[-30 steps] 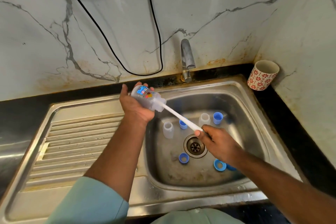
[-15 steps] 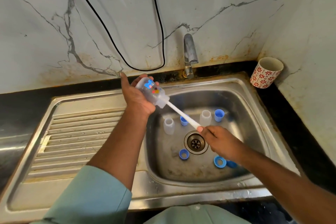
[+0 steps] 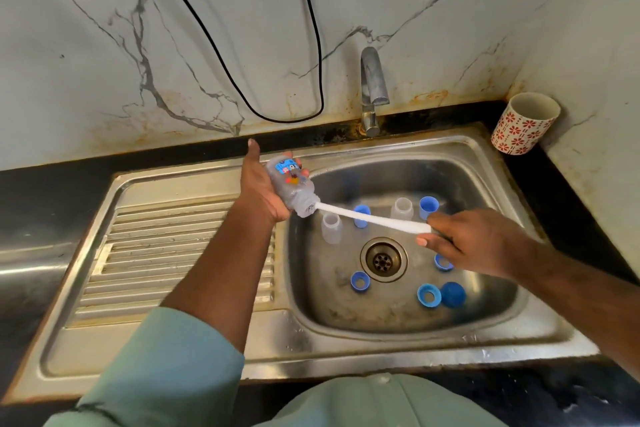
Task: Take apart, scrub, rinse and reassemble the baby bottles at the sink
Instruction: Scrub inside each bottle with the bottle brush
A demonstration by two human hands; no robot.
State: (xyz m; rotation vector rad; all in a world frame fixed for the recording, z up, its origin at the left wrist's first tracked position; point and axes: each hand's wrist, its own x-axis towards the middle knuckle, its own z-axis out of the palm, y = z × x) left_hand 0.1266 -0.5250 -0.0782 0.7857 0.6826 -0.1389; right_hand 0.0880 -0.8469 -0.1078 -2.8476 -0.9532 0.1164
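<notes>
Steel sink [image 3: 491, 333], one basin with ribbed draining board [image 3: 166, 253] to its left; round drain [image 3: 382, 259] at centre. Tap [image 3: 372, 87] at the back wall, dry spout. Black cable [image 3: 311, 45] looping down veined marble-look wall. Red-flowered cup [image 3: 524, 123] on dark counter, far right corner.

Loose in basin: two clear bottle bodies [image 3: 331, 224] upright, blue collars [image 3: 360, 281] and caps [image 3: 453, 295] scattered round the drain, apart from one another.

Baby bottle [image 3: 291, 185], clear plastic with cartoon print, tilted mouth-down over the basin's left rim, clasped in the left hand [image 3: 261, 189], thumb raised. White brush handle [image 3: 374, 218], slim and straight, enters the bottle's mouth; far end pinched in the right hand [image 3: 467, 239] above the drain. Brush head hidden inside the bottle.
</notes>
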